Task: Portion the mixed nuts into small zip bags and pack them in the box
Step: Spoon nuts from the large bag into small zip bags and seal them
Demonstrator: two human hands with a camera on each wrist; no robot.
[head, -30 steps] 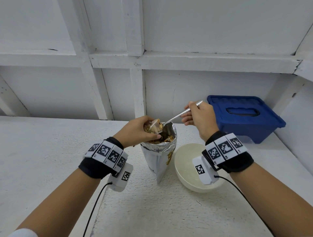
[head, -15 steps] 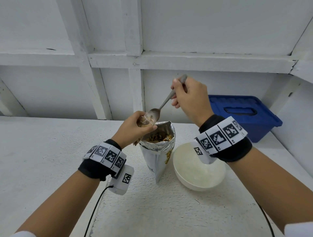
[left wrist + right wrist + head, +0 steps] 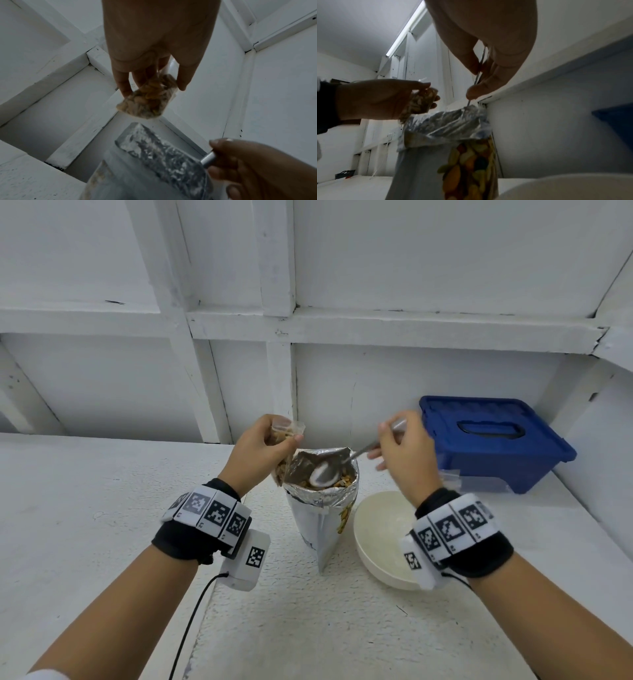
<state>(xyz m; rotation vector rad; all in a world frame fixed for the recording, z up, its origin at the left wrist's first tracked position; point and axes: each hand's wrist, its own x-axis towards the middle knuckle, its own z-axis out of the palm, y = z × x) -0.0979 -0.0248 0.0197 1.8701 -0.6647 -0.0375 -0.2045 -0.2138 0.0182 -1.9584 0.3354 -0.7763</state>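
The left hand pinches a small clear zip bag, well filled with nuts, just above the rim of the tall silver foil nut pouch. The right hand grips a metal spoon, whose bowl sits inside that pouch. Right of the pouch, the blue lidded plastic box is closed; I judge sealing and packing remain.

The left hand reaches away from the camera, its fingers curled round a small clear zip bag packed with mixed nuts; the thumb closes the grip on the bag's far side. Just below the grip, not touching the bag, stands the open foil pouch, its crinkled silver inside showing. Below the grip and to its right, the right hand grips a metal handle at the pouch's rim. White panelled wall lies behind.
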